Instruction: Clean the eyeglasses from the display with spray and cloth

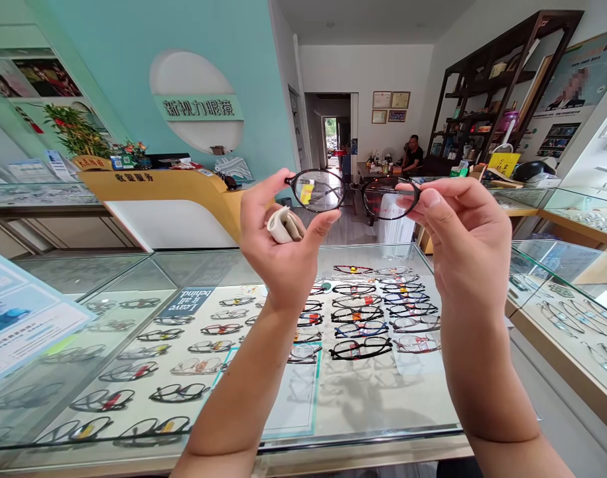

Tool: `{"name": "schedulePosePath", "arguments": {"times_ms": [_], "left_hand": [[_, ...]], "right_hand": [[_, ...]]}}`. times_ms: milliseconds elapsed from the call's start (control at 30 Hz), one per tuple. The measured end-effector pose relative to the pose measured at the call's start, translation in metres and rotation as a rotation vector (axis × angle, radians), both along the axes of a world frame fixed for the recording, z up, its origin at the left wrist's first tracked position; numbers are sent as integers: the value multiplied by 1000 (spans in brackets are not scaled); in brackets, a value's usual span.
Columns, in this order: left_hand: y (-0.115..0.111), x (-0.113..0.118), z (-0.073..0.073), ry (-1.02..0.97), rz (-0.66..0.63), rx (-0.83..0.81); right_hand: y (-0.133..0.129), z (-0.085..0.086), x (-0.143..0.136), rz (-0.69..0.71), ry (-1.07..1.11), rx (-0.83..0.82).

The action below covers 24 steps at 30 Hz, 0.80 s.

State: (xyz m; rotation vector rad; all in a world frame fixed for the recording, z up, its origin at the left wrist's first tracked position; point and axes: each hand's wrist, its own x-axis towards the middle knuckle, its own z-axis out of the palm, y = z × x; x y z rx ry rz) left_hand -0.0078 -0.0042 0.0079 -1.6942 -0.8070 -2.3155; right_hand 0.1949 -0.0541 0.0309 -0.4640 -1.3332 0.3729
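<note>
Two bare hands, one pair of dark-rimmed glasses (pixel 353 186) between them, upper middle of the frame, raised in the air over the glass-topped worktop (pixel 383 405). Hold is at the outer ends, which leaves both lenses uncovered; from where I stand the room shows through them. I take the stretched, level carry as a way of facing the lenses to the wearer's eye and the light. Folded cloth (pixel 278 227) tucked in the left palm: handy there, I judge, and out of the lenses' way.

Left hand (pixel 289 269), centre: grip clamped on the cloth with curled fingers, forefinger at the glasses' left end. Thumb points toward the lower left rim; whether it touches, I cannot tell. Palm turned up and inward.

Right hand (pixel 475 245), right of centre: grip pinched together on the right hinge end, thumb nearest the wearer, other fingers bent behind. Both forearms rise from the bottom edge, wrists above the worktop.

Under the glass, lower middle, spectacle frames (pixel 361 347) lie in rows, spaced apart, presumably so each can be picked out by eye. Printed sheet (pixel 29 318) at the left edge.
</note>
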Motion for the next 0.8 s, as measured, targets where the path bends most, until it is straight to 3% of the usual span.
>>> {"name": "schedulePosePath", "arguments": {"times_ms": [267,467,667,800], "left_hand": [[3,2,3,-16,-177,-10],[-11,6,8,-78,-222,-87],[-20,11,11,-161,-445,-94],[-20,12,11,-204,-506,-189]], "right_hand": [[6,-1,7,60,-23,-7],[7,-2,7,9,-50,10],[13,-5,10,-46,-96,17],[19,-6,12,-59,-109,5]]}}
